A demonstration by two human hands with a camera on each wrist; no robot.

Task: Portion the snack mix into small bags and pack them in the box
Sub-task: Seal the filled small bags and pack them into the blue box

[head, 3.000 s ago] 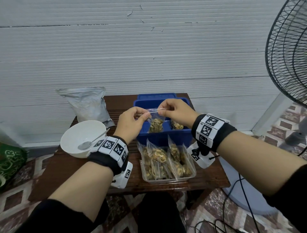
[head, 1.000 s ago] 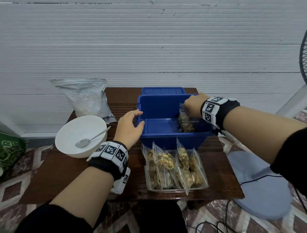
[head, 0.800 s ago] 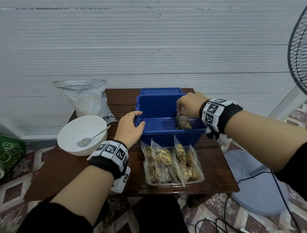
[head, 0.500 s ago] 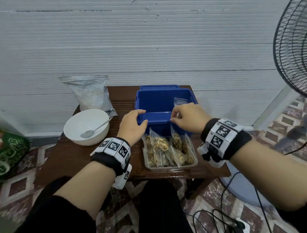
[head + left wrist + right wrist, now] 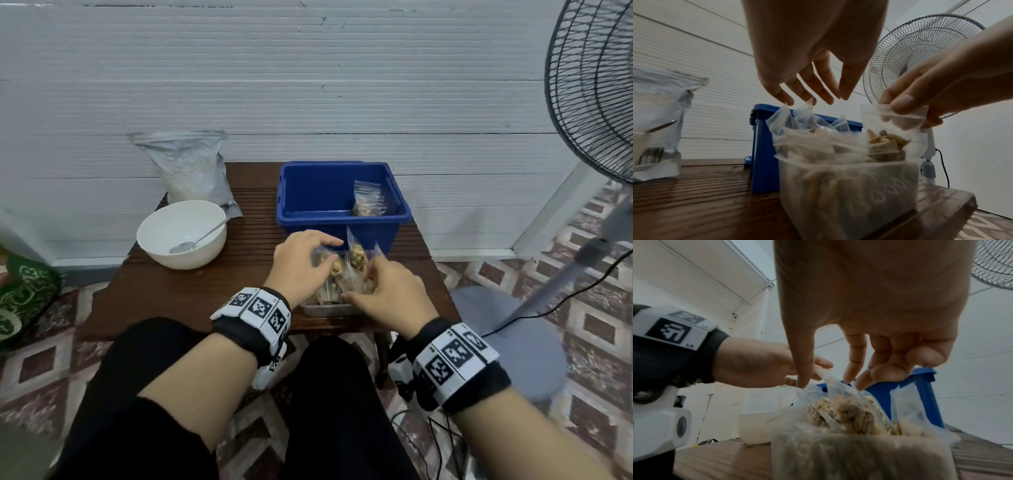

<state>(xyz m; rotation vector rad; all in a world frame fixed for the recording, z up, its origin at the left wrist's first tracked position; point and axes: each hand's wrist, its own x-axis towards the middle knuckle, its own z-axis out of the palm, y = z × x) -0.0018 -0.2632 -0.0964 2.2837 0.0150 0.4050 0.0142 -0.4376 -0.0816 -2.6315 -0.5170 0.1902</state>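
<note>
One filled bag (image 5: 368,200) sits in the blue box (image 5: 308,192), leaning at its right wall, straight ahead of both hands. Rest of the filled bags (image 5: 807,138) stand packed in the clear tub (image 5: 849,186) right under the fingers.

Step in hand, as I read it: picking the next bag for packing.
- Right hand (image 5: 937,91): thumb and fingers pinch the zip strip of the rightmost bag (image 5: 892,129); bag bottom not out of the tub yet.
- Left hand (image 5: 807,68): fingers spread and straight, tips brushing the bag tops on its side, gripping nothing.

Next move probably needs a straight lift to clear the neighbouring bags and the tub rim, then forward over the box's near wall. Left hand could pin the other bags down so they don't drag out.

Room: box is mostly empty to the left of the packed bag, plenty of drop space. Tub sits at the near table edge (image 5: 329,327), just below the wrists, so a snagged pull toward the body could tip it off. White bowl (image 5: 181,233) with spoon is well off to the left hand's outer side, out of the path.
</note>
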